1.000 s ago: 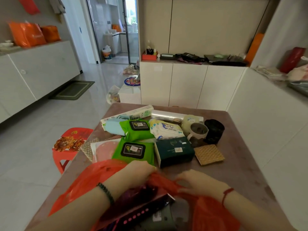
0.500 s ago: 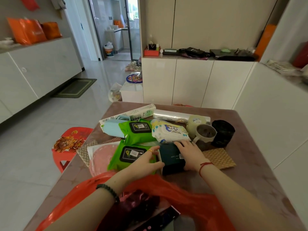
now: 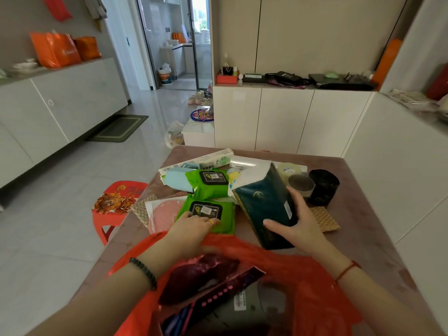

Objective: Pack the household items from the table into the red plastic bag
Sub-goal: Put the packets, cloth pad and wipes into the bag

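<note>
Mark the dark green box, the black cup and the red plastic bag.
dark green box (image 3: 263,209), head view, its broad upper face.
black cup (image 3: 323,187), head view, its side wall.
red plastic bag (image 3: 312,287), head view, its right-hand film.

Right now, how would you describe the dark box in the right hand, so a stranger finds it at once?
Look at the brown table, just beyond the red bag. The right hand lifts a dark green box, tilted up. Unlike the bright green wipe packs beside it, it is stiff and dark.
</note>
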Demonstrator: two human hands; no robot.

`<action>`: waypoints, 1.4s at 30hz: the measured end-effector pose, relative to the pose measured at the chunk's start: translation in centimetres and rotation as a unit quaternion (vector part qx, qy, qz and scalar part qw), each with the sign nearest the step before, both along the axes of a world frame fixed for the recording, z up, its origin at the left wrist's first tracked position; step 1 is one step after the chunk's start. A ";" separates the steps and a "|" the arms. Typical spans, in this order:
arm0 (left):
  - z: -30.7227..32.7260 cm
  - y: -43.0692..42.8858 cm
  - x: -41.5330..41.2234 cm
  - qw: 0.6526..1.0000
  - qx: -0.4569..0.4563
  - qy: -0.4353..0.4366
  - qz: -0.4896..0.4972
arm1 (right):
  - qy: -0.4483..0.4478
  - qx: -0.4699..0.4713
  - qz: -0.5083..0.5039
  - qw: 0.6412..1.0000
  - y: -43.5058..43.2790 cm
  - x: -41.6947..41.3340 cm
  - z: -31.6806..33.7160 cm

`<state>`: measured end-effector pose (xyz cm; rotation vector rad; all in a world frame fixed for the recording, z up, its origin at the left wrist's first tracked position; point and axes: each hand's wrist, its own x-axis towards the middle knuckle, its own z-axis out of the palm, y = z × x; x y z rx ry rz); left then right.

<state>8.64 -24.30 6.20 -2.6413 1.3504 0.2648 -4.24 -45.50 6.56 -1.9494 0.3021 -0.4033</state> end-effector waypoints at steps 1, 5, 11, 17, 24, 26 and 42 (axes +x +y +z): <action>0.2 0.0 0.2 1.000 -0.019 -0.007 0.004 | -0.049 0.030 0.040 0.998 1.8 -1.1 1.3; -5.9 4.3 6.7 0.984 -0.108 0.081 0.118 | -0.159 -0.133 0.217 0.954 7.9 -4.8 3.5; 5.0 2.3 1.1 0.914 -0.358 0.148 0.123 | -0.004 -0.408 0.283 0.868 10.4 -4.1 0.1; 5.7 3.7 0.0 0.921 -0.350 0.147 0.085 | 0.007 -0.396 0.147 0.906 10.5 -2.6 0.2; 5.8 7.5 -0.7 0.949 -0.296 0.092 0.057 | 0.244 -0.495 0.192 0.812 3.9 -9.1 2.5; 6.2 8.6 -1.3 0.979 -0.195 0.034 0.049 | 0.269 -0.463 0.238 0.810 1.7 -11.4 2.3; 10.7 9.2 -0.1 0.929 -0.329 0.096 0.141 | -0.104 -0.564 0.029 0.819 -2.1 -10.9 5.0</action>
